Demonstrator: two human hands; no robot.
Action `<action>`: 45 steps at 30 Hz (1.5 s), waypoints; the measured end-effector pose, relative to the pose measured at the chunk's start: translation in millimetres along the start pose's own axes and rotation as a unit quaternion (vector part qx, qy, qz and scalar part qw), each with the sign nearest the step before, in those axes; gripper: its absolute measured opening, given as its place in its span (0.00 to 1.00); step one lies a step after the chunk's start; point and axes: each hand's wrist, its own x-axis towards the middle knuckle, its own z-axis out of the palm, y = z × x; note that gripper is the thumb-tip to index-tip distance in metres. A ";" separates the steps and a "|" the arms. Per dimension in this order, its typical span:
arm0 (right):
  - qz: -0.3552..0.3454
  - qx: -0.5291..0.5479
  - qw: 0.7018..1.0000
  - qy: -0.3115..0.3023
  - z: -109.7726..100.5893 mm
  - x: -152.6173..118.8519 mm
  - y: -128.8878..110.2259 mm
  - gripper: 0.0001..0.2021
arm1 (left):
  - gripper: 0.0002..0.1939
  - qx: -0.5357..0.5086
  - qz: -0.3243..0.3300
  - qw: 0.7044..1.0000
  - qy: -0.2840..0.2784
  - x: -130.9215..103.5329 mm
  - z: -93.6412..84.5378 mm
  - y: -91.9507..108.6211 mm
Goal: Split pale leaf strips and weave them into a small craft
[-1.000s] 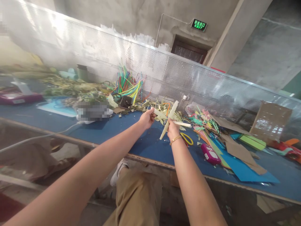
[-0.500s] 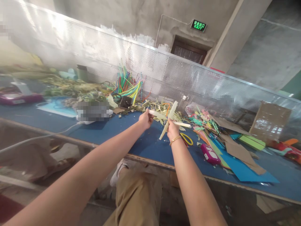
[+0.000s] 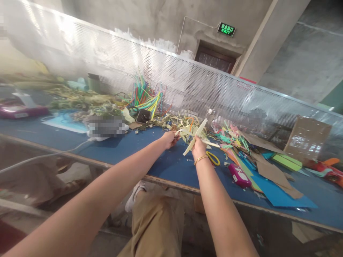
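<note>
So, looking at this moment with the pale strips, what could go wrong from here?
The right hand grips the pale strips near where they cross; if it loosens, they might slip out of line, as I can't see whether they're fastened.

The left hand pinches one end, so a hard pull could crease or tear it.

Similarly pale scraps lie just behind, so a dropped strip might get mixed in.

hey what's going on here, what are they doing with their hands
A person is holding pale strips that cross each other over a blue table. The right hand grips them near the crossing, while the left hand holds one strip's end. Loose scraps lie heaped beyond the hands; a purple box lies to the right.
</note>
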 end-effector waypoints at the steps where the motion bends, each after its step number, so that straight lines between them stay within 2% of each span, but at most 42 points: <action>1: 0.005 0.002 1.000 0.007 0.7 -0.3 -1.0 0.09 | 0.07 0.024 0.000 1.000 -0.001 -2.8 0.8 -0.6; 4: 0.018 0.006 1.000 0.023 3.2 -2.0 -3.4 0.10 | 0.07 0.150 0.032 0.988 -0.002 -13.0 3.7 -2.0; 6: 0.025 0.014 0.999 0.022 4.7 -3.7 -4.2 0.11 | 0.06 0.235 0.077 0.969 -0.030 -19.2 5.3 -3.4; 10: 0.039 0.033 0.997 -0.055 4.1 -8.0 -3.9 0.12 | 0.05 0.305 0.121 0.934 -0.138 -24.2 7.1 -6.8; 12: 0.045 0.040 0.993 -0.105 2.3 -10.4 -3.3 0.11 | 0.08 0.305 0.128 0.930 -0.158 -22.9 7.4 -6.9; 18: 0.088 0.033 0.976 -0.194 -0.1 -17.1 -4.3 0.05 | 0.14 0.281 0.152 0.939 -0.124 -17.7 8.0 -2.4; 23: 0.102 -0.012 0.960 -0.260 0.9 -22.3 -6.7 0.08 | 0.13 0.261 0.161 0.945 -0.110 -16.9 7.1 -4.7; 27: 0.098 -0.045 0.960 -0.257 0.6 -24.7 -6.8 0.07 | 0.12 0.268 0.148 0.948 -0.092 -15.5 5.7 -5.2; 33: 0.085 -0.032 0.969 -0.229 0.8 -22.0 -3.5 0.05 | 0.09 0.280 0.130 0.948 -0.075 -14.0 5.6 -3.5; 38: 0.073 -0.046 0.966 -0.244 -0.7 -16.4 0.7 0.07 | 0.10 0.279 0.124 0.949 -0.079 -16.1 6.1 -3.5; 45: 0.070 -0.069 0.967 -0.234 -1.2 -14.0 2.6 0.07 | 0.13 0.287 0.101 0.949 -0.085 -19.4 6.1 -4.8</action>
